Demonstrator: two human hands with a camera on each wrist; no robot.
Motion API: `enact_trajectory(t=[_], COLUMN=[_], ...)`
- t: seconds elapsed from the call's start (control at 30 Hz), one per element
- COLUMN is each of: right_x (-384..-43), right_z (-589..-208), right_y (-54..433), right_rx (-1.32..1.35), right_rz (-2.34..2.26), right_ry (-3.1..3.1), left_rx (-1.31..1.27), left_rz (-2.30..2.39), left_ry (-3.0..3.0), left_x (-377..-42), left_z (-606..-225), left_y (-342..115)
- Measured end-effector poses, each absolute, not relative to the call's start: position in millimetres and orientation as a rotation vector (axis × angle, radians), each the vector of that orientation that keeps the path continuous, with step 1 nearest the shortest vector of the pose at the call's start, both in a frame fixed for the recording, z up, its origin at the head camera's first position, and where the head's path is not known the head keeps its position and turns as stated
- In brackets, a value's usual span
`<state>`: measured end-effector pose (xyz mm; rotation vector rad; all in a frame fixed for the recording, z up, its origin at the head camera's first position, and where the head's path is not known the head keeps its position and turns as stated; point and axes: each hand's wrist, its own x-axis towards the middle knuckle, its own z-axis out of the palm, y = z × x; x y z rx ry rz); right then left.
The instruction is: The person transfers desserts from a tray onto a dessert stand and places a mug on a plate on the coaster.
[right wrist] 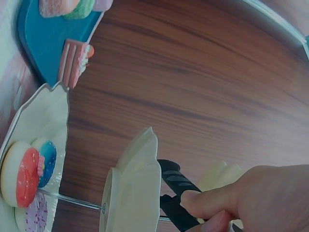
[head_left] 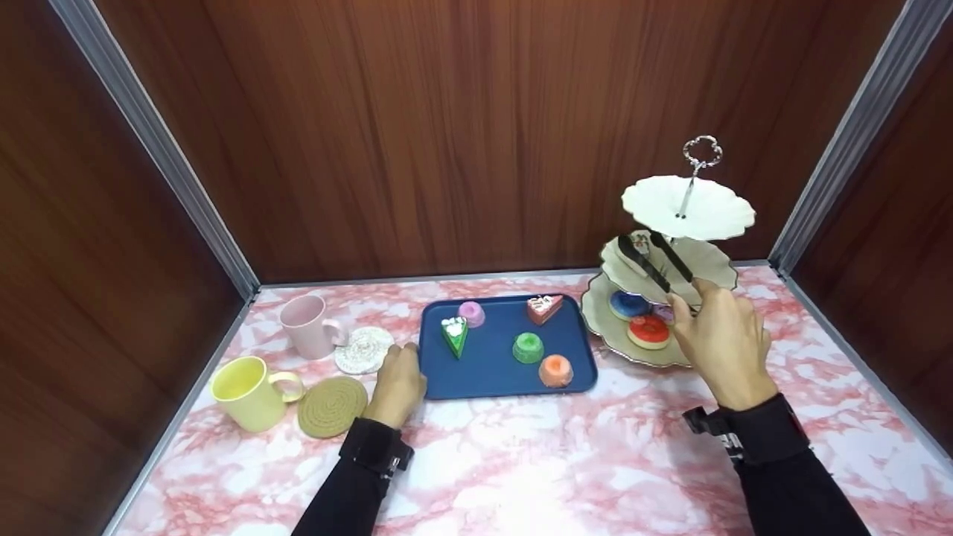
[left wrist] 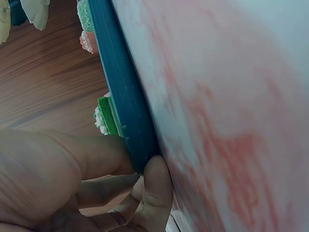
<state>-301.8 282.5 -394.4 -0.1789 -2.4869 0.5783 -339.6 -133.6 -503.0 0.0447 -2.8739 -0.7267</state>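
My left hand (head_left: 398,383) pinches the left rim of a blue tray (head_left: 488,378), thumb and fingers on either side of its edge in the left wrist view. On the tray lie a green cake slice (head_left: 456,339), a pink cake slice (head_left: 544,308) and several small toy puddings, one of them orange (head_left: 556,371). My right hand (head_left: 722,339) holds black tongs (right wrist: 176,179), their arms spread apart over the middle plate (head_left: 707,260) of a three-tier stand. A pale piece (head_left: 633,251) shows beside the tong tips; whether they touch it I cannot tell.
Red (head_left: 648,332), blue (head_left: 628,304) and purple toy donuts sit on the stand's bottom plate. The top plate (head_left: 718,212) overhangs the tongs. At left stand a pink mug (head_left: 304,327), a yellow mug (head_left: 253,398) and two round coasters (head_left: 332,406). Wood-patterned walls enclose the table.
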Motion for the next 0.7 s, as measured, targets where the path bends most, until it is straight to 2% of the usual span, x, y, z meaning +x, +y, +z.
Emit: enact_trajectory(t=[0.7], right_x=[-305.6], right_z=[-399.8], right_y=[267.0], right_rx=[-0.037], right_rz=[0.662], right_ry=[-2.421], left_rx=[0.006], left_rz=[-0.668], left_ry=[-2.850], left_x=[-337.4], left_z=[-502.8], left_y=[-133.1])
